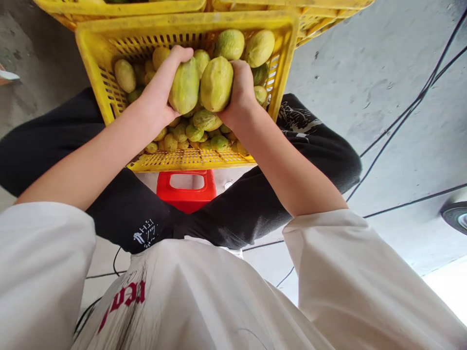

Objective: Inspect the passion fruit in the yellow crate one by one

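Hands (162,88) seemingly half-curled around fruits (217,83)

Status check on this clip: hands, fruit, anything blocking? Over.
Left hand holding one fruit; right hand holding a second fruit. Both over the piled fruit in the yellow crate. Nothing visibly blocking either hand.

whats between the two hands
Between them, the head view shows a greener fruit in the left hand and a yellower fruit in the right hand.
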A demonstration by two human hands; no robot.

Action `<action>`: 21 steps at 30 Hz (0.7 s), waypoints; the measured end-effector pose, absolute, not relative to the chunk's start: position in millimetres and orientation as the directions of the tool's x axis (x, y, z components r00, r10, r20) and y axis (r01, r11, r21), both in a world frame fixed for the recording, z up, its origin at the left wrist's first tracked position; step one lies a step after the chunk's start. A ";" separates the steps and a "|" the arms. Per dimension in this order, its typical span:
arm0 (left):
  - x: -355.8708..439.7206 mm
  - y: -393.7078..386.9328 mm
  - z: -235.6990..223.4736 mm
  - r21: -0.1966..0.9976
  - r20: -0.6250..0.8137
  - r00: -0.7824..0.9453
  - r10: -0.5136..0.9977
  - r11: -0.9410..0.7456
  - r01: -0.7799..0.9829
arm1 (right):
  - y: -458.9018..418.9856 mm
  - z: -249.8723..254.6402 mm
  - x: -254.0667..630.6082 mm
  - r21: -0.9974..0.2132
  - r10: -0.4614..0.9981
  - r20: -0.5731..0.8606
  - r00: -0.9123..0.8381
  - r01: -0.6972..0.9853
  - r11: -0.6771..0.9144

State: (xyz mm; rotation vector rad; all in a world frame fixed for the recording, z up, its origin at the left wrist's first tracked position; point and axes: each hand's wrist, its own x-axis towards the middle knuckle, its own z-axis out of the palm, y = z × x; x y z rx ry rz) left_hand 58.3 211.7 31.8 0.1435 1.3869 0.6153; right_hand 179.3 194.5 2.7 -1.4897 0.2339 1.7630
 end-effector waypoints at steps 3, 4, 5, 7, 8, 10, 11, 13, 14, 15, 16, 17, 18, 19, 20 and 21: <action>57.4 213.4 32.2 0.448 -0.886 -0.009 0.464 0.850 -0.278 | 193.7 2.4 178.7 -0.337 0.455 -0.890 0.035 -0.724 -0.602; 57.1 213.8 32.7 0.452 -0.886 -0.023 0.463 0.853 -0.260 | 193.8 2.6 178.8 -0.333 0.452 -0.891 0.038 -0.731 -0.596; 56.8 214.0 33.3 0.455 -0.887 -0.034 0.461 0.858 -0.239 | 194.0 3.0 179.0 -0.331 0.451 -0.892 0.038 -0.734 -0.592; 57.0 214.2 34.1 0.477 -0.878 -0.068 0.473 0.859 -0.185 | 194.6 4.3 180.0 -0.329 0.441 -0.896 0.046 -0.736 -0.591; 57.4 214.3 34.1 0.501 -0.865 -0.086 0.494 0.852 -0.154 | 194.9 5.1 180.7 -0.326 0.435 -0.899 0.045 -0.734 -0.596; 58.8 214.8 32.8 0.560 -0.828 -0.102 0.551 0.823 -0.100 | 195.0 6.5 182.2 -0.308 0.426 -0.905 0.023 -0.725 -0.616; 59.4 215.3 31.3 0.591 -0.806 -0.098 0.583 0.803 -0.084 | 194.9 7.2 182.8 -0.300 0.423 -0.906 0.012 -0.722 -0.623; 60.1 216.4 26.5 0.623 -0.782 -0.078 0.618 0.779 -0.078 | 194.3 8.9 183.6 -0.275 0.414 -0.910 -0.018 -0.723 -0.634; 60.0 216.6 23.5 0.633 -0.774 -0.078 0.628 0.769 -0.085 | 194.0 9.9 183.7 -0.262 0.411 -0.911 -0.031 -0.726 -0.636; 59.6 216.6 20.3 0.639 -0.769 -0.081 0.634 0.763 -0.097 | 193.8 11.0 183.6 -0.252 0.410 -0.911 -0.043 -0.731 -0.635; 58.9 216.1 17.5 0.637 -0.771 -0.083 0.631 0.764 -0.109 | 193.6 12.2 183.5 -0.244 0.413 -0.909 -0.054 -0.736 -0.632; 58.2 215.3 15.3 0.633 -0.774 -0.085 0.627 0.764 -0.124 | 193.6 13.4 183.3 -0.236 0.420 -0.905 -0.067 -0.742 -0.628; 57.5 214.3 14.2 0.631 -0.775 -0.076 0.628 0.762 -0.142 | 193.7 14.5 183.3 -0.229 0.428 -0.900 -0.081 -0.748 -0.623; 56.9 213.3 14.3 0.638 -0.768 -0.065 0.637 0.753 -0.163 | 194.1 15.3 183.3 -0.224 0.437 -0.895 -0.092 -0.753 -0.618; 56.7 212.4 15.7 0.639 -0.764 -0.047 0.643 0.746 -0.187 | 194.6 15.9 183.5 -0.219 0.443 -0.891 -0.102 -0.758 -0.615; 56.7 212.1 18.1 0.638 -0.761 -0.024 0.648 0.741 -0.208 | 195.2 16.1 183.9 -0.212 0.450 -0.886 -0.113 -0.764 -0.610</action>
